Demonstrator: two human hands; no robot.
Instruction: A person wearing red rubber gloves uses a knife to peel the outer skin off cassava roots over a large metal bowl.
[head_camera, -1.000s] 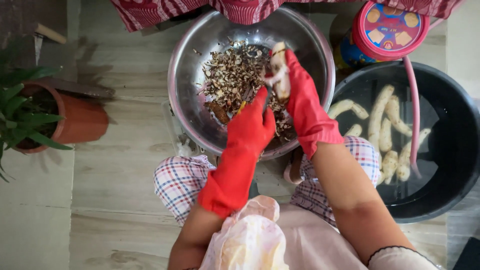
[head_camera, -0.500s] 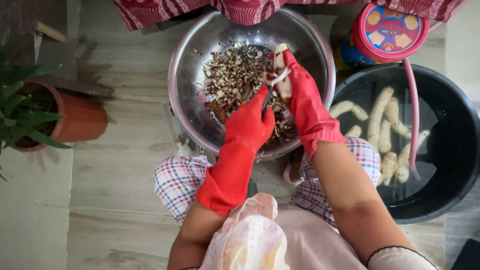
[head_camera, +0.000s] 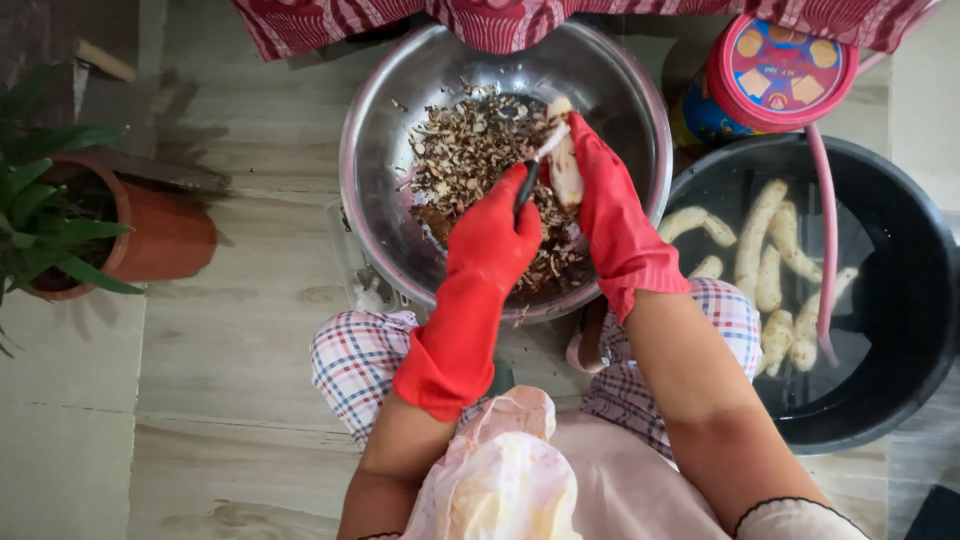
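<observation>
Both gloved hands' fingers closed: right hand (head_camera: 598, 190) holds pale root (head_camera: 566, 165) pointing away, left hand (head_camera: 497, 228) the peeler (head_camera: 530, 172)

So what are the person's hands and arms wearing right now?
Both hands wear glossy red rubber gloves: left hand, right hand. Each glove runs partway up the forearm and ends in a loose, flared cuff. Above the cuffs the forearms are bare, with no sleeves and no markings visible.
</observation>
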